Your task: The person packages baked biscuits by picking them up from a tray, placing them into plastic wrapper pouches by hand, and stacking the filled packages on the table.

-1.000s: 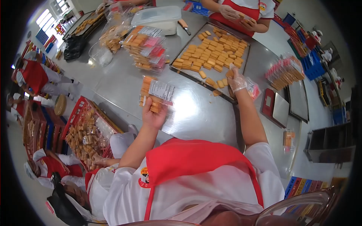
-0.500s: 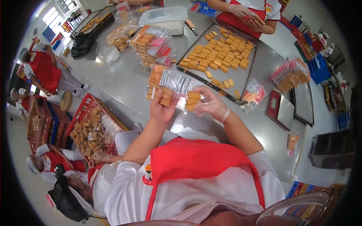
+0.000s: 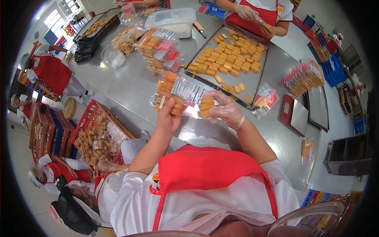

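My bare left hand (image 3: 169, 119) is closed on the lower end of a clear labelled bag (image 3: 186, 89) partly filled with rectangular biscuits. In my right hand (image 3: 224, 110), which wears a thin clear glove, is a short stack of biscuits (image 3: 205, 106) gripped between fingers and thumb. That stack sits right at the bag's right end; whether it is inside the film I cannot tell. Just beyond my hands lies a dark baking tray (image 3: 258, 85) with many loose biscuits. A pile of filled bags (image 3: 160, 49) stands beyond the bag in my left hand.
On the steel table (image 3: 158, 89) are a lidded plastic tub (image 3: 170, 17), a knife-like tool (image 3: 199, 28), a red scale (image 3: 293, 114), a row of filled bags (image 3: 304, 77) and a single bag (image 3: 265, 99). A co-worker's gloved hand (image 3: 247, 12) is across the table. Red crates (image 3: 92, 114) stand left.
The bag in my left hand has tilted slightly, its right end lower. My right hand and the biscuit stack have shifted a little to the right.
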A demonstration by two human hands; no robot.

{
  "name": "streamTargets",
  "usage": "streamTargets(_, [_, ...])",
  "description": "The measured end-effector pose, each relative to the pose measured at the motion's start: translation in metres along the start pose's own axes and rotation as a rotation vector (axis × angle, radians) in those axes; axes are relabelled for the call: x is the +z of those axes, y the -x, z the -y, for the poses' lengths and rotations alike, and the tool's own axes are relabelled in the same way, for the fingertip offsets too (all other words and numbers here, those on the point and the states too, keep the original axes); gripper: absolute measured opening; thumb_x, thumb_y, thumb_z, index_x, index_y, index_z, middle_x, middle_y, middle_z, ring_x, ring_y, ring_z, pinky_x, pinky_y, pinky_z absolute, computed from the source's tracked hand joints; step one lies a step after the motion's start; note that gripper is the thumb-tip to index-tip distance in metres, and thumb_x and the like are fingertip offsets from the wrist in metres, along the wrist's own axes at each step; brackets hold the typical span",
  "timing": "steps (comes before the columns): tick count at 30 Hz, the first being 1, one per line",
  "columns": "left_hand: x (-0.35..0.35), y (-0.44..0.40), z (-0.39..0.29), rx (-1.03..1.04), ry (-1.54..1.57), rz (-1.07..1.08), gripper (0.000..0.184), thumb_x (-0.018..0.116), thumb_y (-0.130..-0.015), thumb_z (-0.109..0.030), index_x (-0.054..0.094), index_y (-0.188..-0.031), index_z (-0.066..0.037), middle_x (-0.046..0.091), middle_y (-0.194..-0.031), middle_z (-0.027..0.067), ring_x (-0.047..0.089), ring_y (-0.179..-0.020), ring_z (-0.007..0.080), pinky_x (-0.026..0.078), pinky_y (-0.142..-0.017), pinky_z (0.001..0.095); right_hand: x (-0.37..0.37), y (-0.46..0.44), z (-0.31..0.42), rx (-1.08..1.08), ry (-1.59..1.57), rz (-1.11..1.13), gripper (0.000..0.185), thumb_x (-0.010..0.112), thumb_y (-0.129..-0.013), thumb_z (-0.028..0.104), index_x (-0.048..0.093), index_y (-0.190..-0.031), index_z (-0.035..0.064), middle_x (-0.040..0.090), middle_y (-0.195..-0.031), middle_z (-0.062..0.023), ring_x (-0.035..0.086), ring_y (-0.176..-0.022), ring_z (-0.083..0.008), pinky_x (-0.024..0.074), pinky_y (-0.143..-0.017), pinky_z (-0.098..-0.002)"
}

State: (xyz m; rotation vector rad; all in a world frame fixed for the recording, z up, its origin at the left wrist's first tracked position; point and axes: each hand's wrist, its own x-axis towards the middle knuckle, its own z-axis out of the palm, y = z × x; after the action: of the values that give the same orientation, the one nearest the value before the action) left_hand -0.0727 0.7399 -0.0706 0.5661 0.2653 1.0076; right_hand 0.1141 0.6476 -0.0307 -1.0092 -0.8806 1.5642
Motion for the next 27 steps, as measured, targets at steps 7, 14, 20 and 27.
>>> streamTargets(7, [0.001, 0.0, -0.002, -0.102, 0.034, 0.025, 0.038, 0.055, -0.082, -0.014, 0.041, -0.116, -0.005, 0.054, -0.104, 0.0072, 0.055, -0.095, 0.0194, 0.047, -0.08, 0.0335, 0.005, -0.005, -0.018, -0.155, 0.319, 0.009, 0.045, 0.061, -0.073, 0.004, 0.046, -0.115, 0.0082, 0.055, -0.103, -0.0084, 0.056, -0.072, -0.0126, 0.0459, -0.058, -0.0247])
streamTargets(14, [-0.004, -0.003, 0.0, 0.034, -0.073, -0.067, 0.038, 0.055, -0.082, -0.013, 0.042, -0.116, -0.005, 0.054, -0.106, 0.0073, 0.055, -0.096, 0.0185, 0.049, -0.079, 0.0325, -0.001, -0.003, -0.009, -0.027, -0.229, 0.09, 0.045, 0.062, -0.074, 0.004, 0.046, -0.115, 0.0085, 0.052, -0.107, -0.0082, 0.057, -0.079, -0.0154, 0.0454, -0.057, -0.023])
streamTargets(20, [-0.011, -0.005, -0.007, -0.181, 0.114, 0.04, 0.035, 0.054, -0.082, -0.011, 0.043, -0.115, -0.006, 0.054, -0.106, 0.008, 0.055, -0.096, 0.0192, 0.049, -0.078, 0.0321, -0.002, -0.008, -0.019, -0.191, -0.082, 0.015, 0.043, 0.06, -0.074, 0.001, 0.045, -0.114, 0.0058, 0.044, -0.118, -0.0109, 0.056, -0.085, -0.0196, 0.0466, -0.059, -0.0266])
streamTargets(27, [-0.011, 0.002, 0.005, -0.115, 0.064, -0.013, 0.039, 0.055, -0.082, -0.011, 0.041, -0.117, -0.006, 0.053, -0.108, 0.0075, 0.055, -0.097, 0.0201, 0.046, -0.084, 0.0342, 0.004, -0.012, -0.038, -0.21, 0.015, -0.078, 0.045, 0.056, -0.076, -0.002, 0.043, -0.118, 0.0045, 0.038, -0.126, -0.0095, 0.055, -0.091, -0.0186, 0.0472, -0.066, -0.0267])
